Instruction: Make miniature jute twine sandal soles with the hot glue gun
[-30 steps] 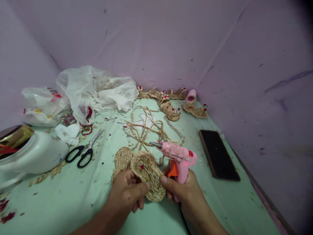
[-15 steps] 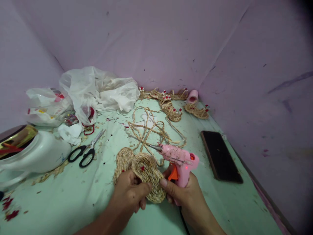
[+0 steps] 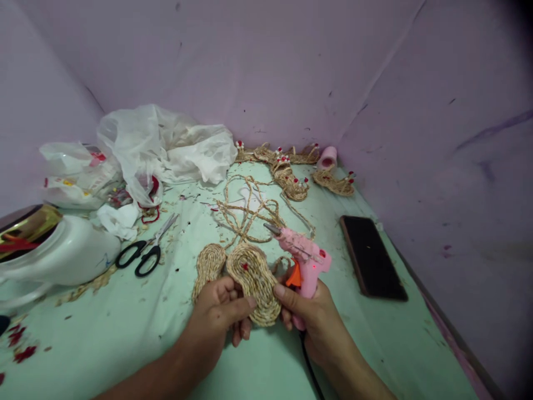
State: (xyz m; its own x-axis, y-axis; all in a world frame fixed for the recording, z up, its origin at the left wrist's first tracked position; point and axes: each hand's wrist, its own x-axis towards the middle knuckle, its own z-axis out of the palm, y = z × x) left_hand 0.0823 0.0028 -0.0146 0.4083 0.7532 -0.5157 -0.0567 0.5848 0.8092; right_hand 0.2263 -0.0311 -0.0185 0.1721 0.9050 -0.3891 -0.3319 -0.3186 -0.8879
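While the glue gun (image 3: 307, 253) sits in the right hand (image 3: 310, 308), the coiled straw piece (image 3: 260, 286) is just left of it, held up in front of the person. Left hand (image 3: 219, 314): thumb on the near face of the piece, fingers curled behind, pinching its left edge. Right hand: fingers wrapped round the gun's handle, thumb also pressing the piece's right edge. Exact fingertip contact behind the piece is hidden.

Handling, judged by look: piece likely light, fairly stiff flat, some give if bent; braided surface looks rough, so low slip. Weak point probably the joins between coils; twisting could open them. Best hold: both side edges at the narrow middle, or the lower lobe, leaving the red spot (image 3: 245, 266) on the upper lobe untouched. Gun looks light to moderate, smooth plastic; handle is the place to grip. Its red light is on, so treat the nozzle (image 3: 272, 228) as hot, fingers off.

Second straw piece (image 3: 208, 266) farther left of the gun, partly behind the left hand. Loose braided cord (image 3: 244, 219) beyond the gun; phone (image 3: 373, 258) to its right.
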